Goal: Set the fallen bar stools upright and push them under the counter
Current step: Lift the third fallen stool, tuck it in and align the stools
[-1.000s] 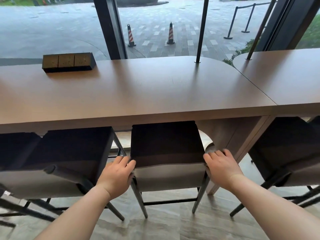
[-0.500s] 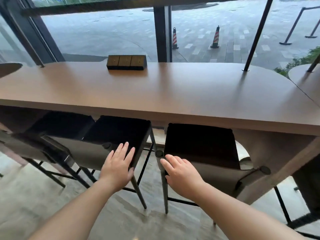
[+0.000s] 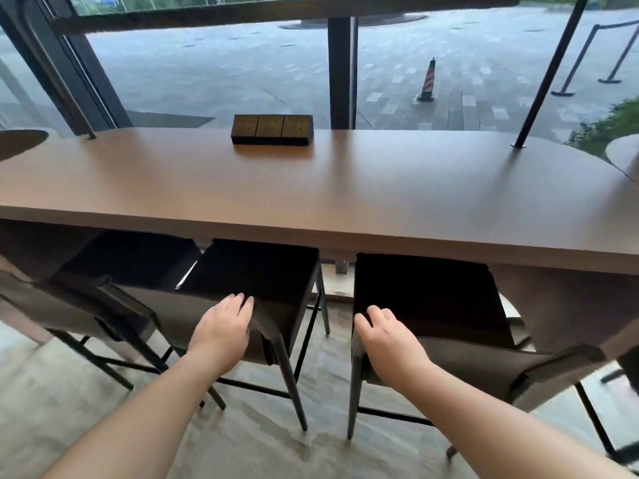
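Left hand: The left hand [image 3: 221, 331] lies on the back edge of the middle stool [image 3: 273, 288], at about 7 o'clock in the view. The fingers look nearly straight and lie on top. They do not look wrapped around anything. I think it is placed there to push the stool forward.

Right hand: The right hand [image 3: 387, 340] is on the back corner of the right stool [image 3: 425, 302], at about 5 o'clock. Its fingers bend a little over the edge. I cannot tell if it holds the edge tight or just rests there.

Stools: Both stools stand up on their legs. Their dark seats are partly under the counter [image 3: 345, 191], with the pale back parts sticking out toward the person.

Left stool: One more stool [image 3: 114, 271] stands at 9 o'clock, also partly tucked under. It is touching or nearly touching the middle stool; I cannot tell which.

Counter: It is long and brown, and runs across the middle of the view. A small dark box [image 3: 272, 130] sits on it at 12 o'clock, near the window.

Why the hands are there: The back edge is the best place to push, so the stool slides straight in and does not tip.

Job so far: No stool here lies on the floor. I think only the last push is left.
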